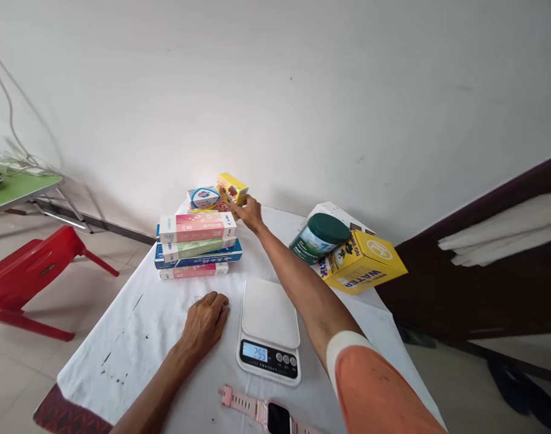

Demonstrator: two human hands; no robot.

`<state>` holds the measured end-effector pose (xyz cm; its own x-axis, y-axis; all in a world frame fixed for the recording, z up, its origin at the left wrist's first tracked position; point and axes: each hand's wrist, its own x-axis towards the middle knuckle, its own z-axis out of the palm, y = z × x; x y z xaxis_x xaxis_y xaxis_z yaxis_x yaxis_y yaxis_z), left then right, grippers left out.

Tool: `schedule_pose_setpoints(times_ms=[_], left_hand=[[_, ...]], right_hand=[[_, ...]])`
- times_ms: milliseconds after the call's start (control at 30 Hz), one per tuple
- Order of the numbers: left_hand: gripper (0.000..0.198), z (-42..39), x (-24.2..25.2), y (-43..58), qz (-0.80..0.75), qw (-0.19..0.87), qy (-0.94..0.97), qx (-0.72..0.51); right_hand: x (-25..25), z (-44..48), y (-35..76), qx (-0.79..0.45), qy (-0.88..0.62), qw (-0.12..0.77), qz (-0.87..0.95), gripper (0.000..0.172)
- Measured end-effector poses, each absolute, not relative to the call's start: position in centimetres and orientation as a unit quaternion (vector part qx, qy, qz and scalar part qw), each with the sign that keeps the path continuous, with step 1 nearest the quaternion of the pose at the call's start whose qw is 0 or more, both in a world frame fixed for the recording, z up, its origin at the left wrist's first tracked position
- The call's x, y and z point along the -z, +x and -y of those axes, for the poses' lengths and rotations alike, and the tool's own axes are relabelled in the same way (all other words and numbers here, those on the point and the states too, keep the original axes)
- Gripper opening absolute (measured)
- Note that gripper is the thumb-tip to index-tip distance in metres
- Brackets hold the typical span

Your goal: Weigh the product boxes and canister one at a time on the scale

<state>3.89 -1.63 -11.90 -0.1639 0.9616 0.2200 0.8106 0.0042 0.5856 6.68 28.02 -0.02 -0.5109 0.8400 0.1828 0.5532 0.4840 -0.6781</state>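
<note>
My right hand point(249, 213) reaches to the far end of the table and its fingers close on a small yellow box point(232, 188), which sits beside a white and blue box point(204, 196). My left hand point(206, 320) rests on the white tablecloth point(140, 337) with fingers curled under, holding nothing, just left of a white digital kitchen scale point(269, 328). The scale's platform is bare and its display is lit.
A stack of flat boxes point(196, 244) stands behind my left hand. At the right lie a green-lidded jar point(319, 237) and a yellow carton point(363, 262). A pink smartwatch point(261, 411) lies near the front edge. A tipped red chair point(35, 271) is on the floor at left.
</note>
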Motion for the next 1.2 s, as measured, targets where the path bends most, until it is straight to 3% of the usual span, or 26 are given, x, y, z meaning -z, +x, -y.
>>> schedule_pose_setpoints(times_ms=[233, 467, 600, 733, 833, 1033, 1200], left_hand=[[0.017, 1.4, 11.8, 3.4, -0.686, 0.119, 0.636, -0.333], [0.016, 1.5, 11.8, 3.4, -0.684, 0.102, 0.642, -0.331], [0.016, 1.5, 11.9, 3.5, -0.687, 0.105, 0.640, -0.328], [0.015, 1.6, 11.6, 3.5, -0.691, 0.110, 0.638, -0.323], [0.013, 1.6, 11.3, 3.5, -0.696, 0.121, 0.633, -0.316], [0.012, 1.5, 11.0, 3.4, -0.713, 0.138, 0.622, -0.292], [0.014, 1.6, 11.0, 3.5, -0.714, 0.140, 0.623, -0.288]], right_hand=[[1.3, -27.1, 6.7, -0.279, -0.411, 0.251, 0.831, 0.041], [-3.4, -26.6, 13.4, -0.185, -0.455, 0.255, 0.833, 0.057], [-5.7, -27.4, 20.0, -0.060, -0.563, 0.232, 0.791, 0.100], [-4.9, -28.5, 24.0, -0.017, -0.680, 0.115, 0.724, 0.111], [-3.5, -29.6, 24.9, -0.023, -0.692, 0.077, 0.717, 0.117], [-2.5, -28.8, 25.4, 0.005, -0.636, 0.108, 0.764, 0.108], [-7.1, -23.8, 26.2, -0.011, -0.570, 0.170, 0.804, 0.105]])
